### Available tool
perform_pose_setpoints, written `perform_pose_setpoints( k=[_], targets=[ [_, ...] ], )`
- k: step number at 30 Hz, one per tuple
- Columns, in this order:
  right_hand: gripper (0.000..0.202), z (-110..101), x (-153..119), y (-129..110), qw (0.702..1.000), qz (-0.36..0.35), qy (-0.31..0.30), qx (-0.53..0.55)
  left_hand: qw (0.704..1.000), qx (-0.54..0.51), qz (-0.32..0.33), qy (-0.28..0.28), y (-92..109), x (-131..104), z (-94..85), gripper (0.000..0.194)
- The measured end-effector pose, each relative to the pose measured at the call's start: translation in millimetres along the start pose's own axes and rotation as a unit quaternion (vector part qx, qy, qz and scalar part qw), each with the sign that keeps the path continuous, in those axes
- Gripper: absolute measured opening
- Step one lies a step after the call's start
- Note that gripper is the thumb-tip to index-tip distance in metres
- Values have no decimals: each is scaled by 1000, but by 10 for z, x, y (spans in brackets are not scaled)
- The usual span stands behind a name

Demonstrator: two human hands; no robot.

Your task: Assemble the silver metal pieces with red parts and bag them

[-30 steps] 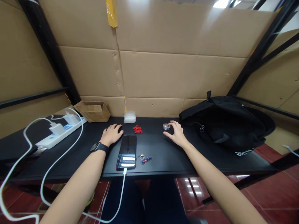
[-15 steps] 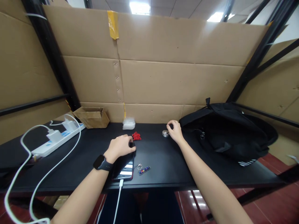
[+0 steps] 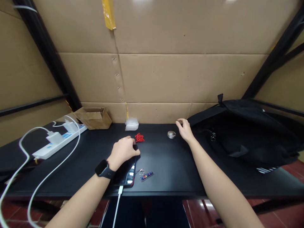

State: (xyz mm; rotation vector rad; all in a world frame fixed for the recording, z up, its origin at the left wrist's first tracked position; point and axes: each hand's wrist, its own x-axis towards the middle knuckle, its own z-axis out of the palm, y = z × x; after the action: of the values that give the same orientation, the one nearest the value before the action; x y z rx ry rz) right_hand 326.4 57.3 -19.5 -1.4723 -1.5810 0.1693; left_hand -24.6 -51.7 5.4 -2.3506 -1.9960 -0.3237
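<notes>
My left hand (image 3: 123,151), with a black watch on its wrist, grips the upper end of a phone (image 3: 128,174) that lies on the black table (image 3: 161,164). A white cable is plugged into the phone's near end. Beyond this hand lies a red knotted cord (image 3: 139,137). A keychain (image 3: 146,176) with a metal ring rests right of the phone. My right hand (image 3: 185,129) is empty, its fingers apart, just right of a small round silvery roll (image 3: 171,134) and not touching it.
On the left are a white power strip (image 3: 59,142) with plugs and looping cables, and an open cardboard box (image 3: 95,118). A clear plastic packet (image 3: 131,124) lies near the cardboard wall. A black bag (image 3: 249,133) fills the right side.
My right hand has moved right, away from the silvery roll, and its fingers have spread. My left hand stays at the phone. The view has tilted down.
</notes>
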Motion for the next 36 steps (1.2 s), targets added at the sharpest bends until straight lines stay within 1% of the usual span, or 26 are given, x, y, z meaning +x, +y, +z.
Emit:
perform_pose_setpoints(
  k=[6,14,17,20,22,24,27,29,30,31,33,34,36],
  targets=[
    [42,20,-7,-3,1000,10,-17,4,1000,-1,-12,-13,5,24,-34,27],
    [41,30,-9,35,999,14,-43,-15,1000,4,-15,2,-35,-22,-26,28],
    [40,34,-27,34,995,6,-85,-43,1000,0,-11,3,-78,-20,-19,30],
    [39,37,-79,-8,986,-21,-157,-55,1000,-12,-16,7,-127,-19,-12,37],
    [46,33,-125,-58,976,-50,-201,-63,999,-23,-24,12,-166,-4,-26,42],
    [57,11,-170,-110,968,-69,-225,-87,999,-27,-32,23,-225,60,-73,43],
    [77,-66,-225,-154,959,-46,-247,-133,998,-14,-32,42,-389,317,-197,37],
    [95,-137,-250,-151,950,-14,-272,-153,998,-19,-29,52,-560,577,-259,36],
    [104,-171,-260,-144,944,5,-287,-165,997,-35,-32,64,-659,712,-263,39],
    [111,-200,-267,-135,937,26,-301,-178,995,-62,-33,76,-763,834,-241,44],
    [118,-232,-278,-119,922,65,-318,-211,990,-110,-31,85,-967,1010,-123,59],
    [118,-231,-280,-113,917,77,-322,-222,990,-117,-29,79,-1060,1054,-35,68],
    [113,-199,-275,-103,914,83,-325,-230,995,-91,-33,36,-1211,1066,156,86]
  ],
)
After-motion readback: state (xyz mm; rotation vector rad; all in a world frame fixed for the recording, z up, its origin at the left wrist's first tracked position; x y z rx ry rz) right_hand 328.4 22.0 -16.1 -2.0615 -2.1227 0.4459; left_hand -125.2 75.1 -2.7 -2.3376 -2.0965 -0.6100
